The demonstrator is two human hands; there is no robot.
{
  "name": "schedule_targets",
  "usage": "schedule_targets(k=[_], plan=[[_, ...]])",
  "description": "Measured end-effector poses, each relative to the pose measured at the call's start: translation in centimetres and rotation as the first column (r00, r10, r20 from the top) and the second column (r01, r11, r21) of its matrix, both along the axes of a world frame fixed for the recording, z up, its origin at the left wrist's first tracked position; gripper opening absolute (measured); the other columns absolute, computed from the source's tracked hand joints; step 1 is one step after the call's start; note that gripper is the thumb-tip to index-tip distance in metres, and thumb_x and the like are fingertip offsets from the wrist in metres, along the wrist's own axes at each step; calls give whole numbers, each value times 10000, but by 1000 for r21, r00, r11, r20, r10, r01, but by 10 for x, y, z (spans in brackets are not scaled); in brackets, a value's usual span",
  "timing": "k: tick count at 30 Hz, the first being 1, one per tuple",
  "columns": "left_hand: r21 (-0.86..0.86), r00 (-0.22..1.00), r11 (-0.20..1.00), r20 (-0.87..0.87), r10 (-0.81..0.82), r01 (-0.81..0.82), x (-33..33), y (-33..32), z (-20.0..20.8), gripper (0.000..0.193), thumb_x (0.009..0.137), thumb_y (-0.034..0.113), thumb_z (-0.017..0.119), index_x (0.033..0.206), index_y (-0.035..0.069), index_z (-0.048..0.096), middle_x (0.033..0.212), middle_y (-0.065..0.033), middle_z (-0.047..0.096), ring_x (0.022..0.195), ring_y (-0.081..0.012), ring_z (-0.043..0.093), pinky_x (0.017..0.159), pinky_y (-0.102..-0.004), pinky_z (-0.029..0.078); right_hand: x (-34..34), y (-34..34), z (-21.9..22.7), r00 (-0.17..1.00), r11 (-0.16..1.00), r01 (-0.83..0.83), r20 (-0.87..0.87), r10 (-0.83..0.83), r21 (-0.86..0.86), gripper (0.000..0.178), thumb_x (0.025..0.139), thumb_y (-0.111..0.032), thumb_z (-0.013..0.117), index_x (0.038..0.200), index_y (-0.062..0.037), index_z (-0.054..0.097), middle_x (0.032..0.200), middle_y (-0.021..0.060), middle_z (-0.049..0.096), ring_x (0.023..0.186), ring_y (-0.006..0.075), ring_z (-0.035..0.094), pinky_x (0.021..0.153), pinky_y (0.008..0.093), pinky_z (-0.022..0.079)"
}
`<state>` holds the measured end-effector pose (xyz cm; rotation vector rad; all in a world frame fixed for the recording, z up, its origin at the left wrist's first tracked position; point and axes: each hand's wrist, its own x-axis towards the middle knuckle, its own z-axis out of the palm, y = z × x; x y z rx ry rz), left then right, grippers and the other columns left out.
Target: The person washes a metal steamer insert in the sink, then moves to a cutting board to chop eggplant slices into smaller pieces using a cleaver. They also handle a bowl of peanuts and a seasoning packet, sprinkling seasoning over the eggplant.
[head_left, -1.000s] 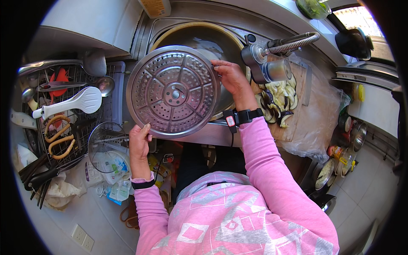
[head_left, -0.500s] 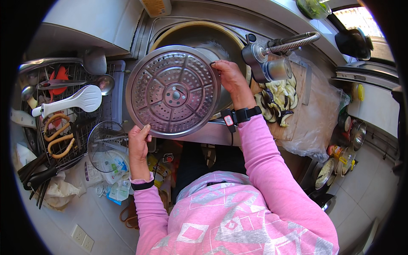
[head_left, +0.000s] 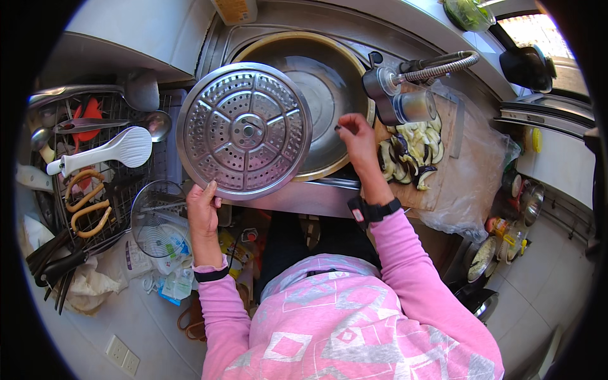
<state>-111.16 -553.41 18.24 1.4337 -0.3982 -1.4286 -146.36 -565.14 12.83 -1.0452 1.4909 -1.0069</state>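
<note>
Perforated metal steamer plate (head_left: 244, 152) held up over the sink, one-handed
From the head view, I see the left hand (head_left: 202, 215) pinching its near rim, the plate overlapping the left side of the wide gold-rimmed basin (head_left: 342, 69). Right hand's (head_left: 360, 142) off the plate, fingers curled above the basin; can't tell if that dark speck's gripped. Sliced eggplant (head_left: 408, 152) sits on the cutting board (head_left: 421, 197) to the right.

The left part of the basin (head_left: 342, 73) is covered by the perforated steamer plate (head_left: 246, 131), beneath whose rim the left hand's (head_left: 204, 215) fingers are partly hidden. A dark spot (head_left: 337, 127) at the right hand (head_left: 361, 142) is too small to be identified. The pink sweatshirt (head_left: 354, 326) is cut off below.
</note>
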Motion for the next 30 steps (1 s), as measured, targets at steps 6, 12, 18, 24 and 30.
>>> schedule_targets(k=[6, 12, 18, 24, 30], plan=[[5, 998, 998, -3, -61, 61, 3, -3, -2, 82, 923, 75, 622, 997, 41, 632, 890, -18, 655, 654, -67, 529, 522, -210, 387, -6, 2, 8, 948, 963, -28, 313, -60, 268, 306, 886, -196, 652, 1164, -68, 654, 1080, 19, 683, 916, 84, 610, 747, 241, 430], [-5, 990, 990, 10, -140, 140, 4, -5, 6, 62, 919, 74, 629, 969, 40, 644, 868, -18, 657, 648, -71, 526, 523, -209, 382, 10, -50, -1, 796, 871, -249, 602, -64, 422, 336, 917, -354, 630, 1060, -56, 689, 970, 40, 698, 930, 125, 616, 774, 315, 438], [9, 989, 989, 13, -148, 147, 5, -3, 7, 75, 920, 80, 630, 976, 33, 647, 874, -21, 659, 643, -72, 519, 529, -211, 385, 22, -73, -4, 593, 913, -138, 770, -235, 384, 162, 881, -152, 687, 956, -9, 680, 883, 96, 699, 775, 172, 649, 746, 316, 517], [27, 993, 992, -4, -119, 119, 9, 2, 0, 76, 922, 83, 625, 980, 39, 645, 866, -16, 654, 658, -73, 527, 539, -211, 390, 18, -80, 1, 582, 898, -115, 761, -287, 426, 130, 886, -173, 684, 919, -49, 668, 859, 61, 677, 746, 150, 605, 688, 296, 484], [-9, 997, 997, -13, -78, 78, 12, 5, -7, 58, 936, 95, 617, 976, 58, 636, 869, -12, 653, 671, -74, 536, 539, -218, 398, 10, -65, 3, 721, 899, -51, 640, -267, 434, 155, 890, -200, 668, 920, -48, 665, 855, 36, 667, 744, 132, 594, 656, 253, 446]])
